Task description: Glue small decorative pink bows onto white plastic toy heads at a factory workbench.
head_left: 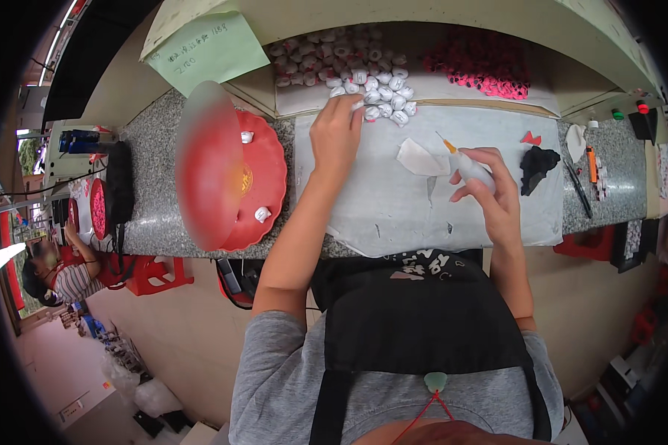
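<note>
At the far side of the worktop, my left hand (335, 137) reaches the near edge of a cluster of small white rounded pieces (384, 95). Its fingers are closed around one small white piece (358, 105), partly hidden by the fingertips. My right hand (501, 194) is wrapped round a white squeeze bottle (473, 170) with an orange collar and a thin needle tip, tilted up and to the left. Below the needle lies a scrap of white paper (421, 159) on the white sheet (393, 211) that covers the worktop.
To the left stands a red scalloped tray (273, 174) with a few white pieces; a blurred patch hides part. Bright pink pieces (490, 85) fill the shelf at right. A black cloth (537, 167), a black pen (577, 189) and an orange cutter (592, 165) lie right. Another person (67, 278) sits far left.
</note>
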A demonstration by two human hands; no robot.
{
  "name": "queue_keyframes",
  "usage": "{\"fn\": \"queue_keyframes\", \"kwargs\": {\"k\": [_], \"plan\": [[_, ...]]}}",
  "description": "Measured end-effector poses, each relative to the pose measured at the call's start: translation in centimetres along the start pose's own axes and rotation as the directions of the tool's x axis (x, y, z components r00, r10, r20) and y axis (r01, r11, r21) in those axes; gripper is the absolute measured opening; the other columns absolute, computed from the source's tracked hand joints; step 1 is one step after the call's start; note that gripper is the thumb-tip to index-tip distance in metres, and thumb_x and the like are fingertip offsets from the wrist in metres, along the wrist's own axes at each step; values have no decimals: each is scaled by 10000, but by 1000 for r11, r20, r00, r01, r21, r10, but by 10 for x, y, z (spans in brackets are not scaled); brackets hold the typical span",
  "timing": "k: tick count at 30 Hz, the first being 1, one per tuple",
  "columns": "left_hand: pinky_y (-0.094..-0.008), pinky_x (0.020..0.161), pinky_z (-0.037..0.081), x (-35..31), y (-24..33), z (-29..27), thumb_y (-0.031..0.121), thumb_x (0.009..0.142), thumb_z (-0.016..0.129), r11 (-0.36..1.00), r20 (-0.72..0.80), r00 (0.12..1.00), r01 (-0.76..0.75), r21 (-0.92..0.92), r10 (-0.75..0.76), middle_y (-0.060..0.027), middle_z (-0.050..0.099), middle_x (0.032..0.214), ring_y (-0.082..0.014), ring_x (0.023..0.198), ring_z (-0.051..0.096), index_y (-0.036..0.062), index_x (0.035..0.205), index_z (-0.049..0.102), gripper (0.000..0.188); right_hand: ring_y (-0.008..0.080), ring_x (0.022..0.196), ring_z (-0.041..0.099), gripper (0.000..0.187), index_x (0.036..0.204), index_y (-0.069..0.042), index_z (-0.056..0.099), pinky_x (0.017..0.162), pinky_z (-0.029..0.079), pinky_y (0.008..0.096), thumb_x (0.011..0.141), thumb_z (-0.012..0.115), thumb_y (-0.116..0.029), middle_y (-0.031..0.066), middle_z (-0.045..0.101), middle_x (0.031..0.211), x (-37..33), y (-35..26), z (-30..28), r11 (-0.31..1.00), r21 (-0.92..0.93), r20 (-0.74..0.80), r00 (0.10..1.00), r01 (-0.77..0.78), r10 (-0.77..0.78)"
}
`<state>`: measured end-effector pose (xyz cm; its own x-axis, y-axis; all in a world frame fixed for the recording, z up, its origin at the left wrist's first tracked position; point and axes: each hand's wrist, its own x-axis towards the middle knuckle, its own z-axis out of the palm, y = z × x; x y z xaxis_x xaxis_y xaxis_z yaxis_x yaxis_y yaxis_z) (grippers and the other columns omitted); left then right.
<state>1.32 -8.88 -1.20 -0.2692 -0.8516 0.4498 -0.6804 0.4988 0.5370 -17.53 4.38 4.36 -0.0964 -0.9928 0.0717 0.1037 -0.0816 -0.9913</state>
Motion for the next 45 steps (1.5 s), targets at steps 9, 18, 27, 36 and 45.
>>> {"fn": "queue_keyframes", "kwargs": {"k": [9, 18, 27, 36, 45], "plan": [[-269, 734, 450, -35, 69, -47, -71, 718, 508, 120, 304, 917, 343, -932, -258, -118, 491, 991, -156, 857, 514, -25, 1051, 433, 344, 128, 653, 438, 297, 844, -39, 405, 518, 393, 225, 639, 612, -99, 93, 428, 860, 0, -23, 23, 945, 187, -282, 936, 267, -208], [-273, 779, 435, -52, 81, -47, -78, 697, 536, -28, 304, 913, 309, -951, -271, -151, 500, 989, -178, 912, 503, -38, 1039, 410, 367, 139, 613, 502, 429, 842, -56, 458, 526, 418, 228, 520, 740, -34, 92, 449, 820, -13, -30, 28, 776, -261, 8, 805, 575, -594], [-279, 785, 422, -53, 81, -46, -60, 687, 550, 15, 312, 914, 327, -945, -257, -157, 501, 992, -181, 886, 515, -26, 1038, 416, 376, 128, 591, 463, 373, 829, -73, 477, 544, 398, 234, 554, 729, -91, 61, 463, 810, -17, -27, 32, 776, -306, 14, 818, 551, -575], [-279, 789, 418, -54, 79, -48, -65, 689, 543, 33, 325, 915, 342, -939, -241, -163, 495, 999, -182, 890, 513, -25, 1031, 417, 368, 125, 579, 459, 365, 815, -75, 474, 534, 397, 231, 549, 724, -65, 69, 462, 801, -17, -29, 31, 771, -324, 46, 823, 548, -566], [-297, 753, 436, -56, 78, -48, -16, 690, 563, 18, 345, 905, 360, -933, -249, -162, 504, 985, -188, 825, 543, -13, 1030, 420, 369, 127, 588, 461, 371, 822, -76, 469, 542, 399, 239, 550, 721, -50, 68, 467, 806, -18, -28, 31, 747, -346, 47, 806, 568, -591]]}}
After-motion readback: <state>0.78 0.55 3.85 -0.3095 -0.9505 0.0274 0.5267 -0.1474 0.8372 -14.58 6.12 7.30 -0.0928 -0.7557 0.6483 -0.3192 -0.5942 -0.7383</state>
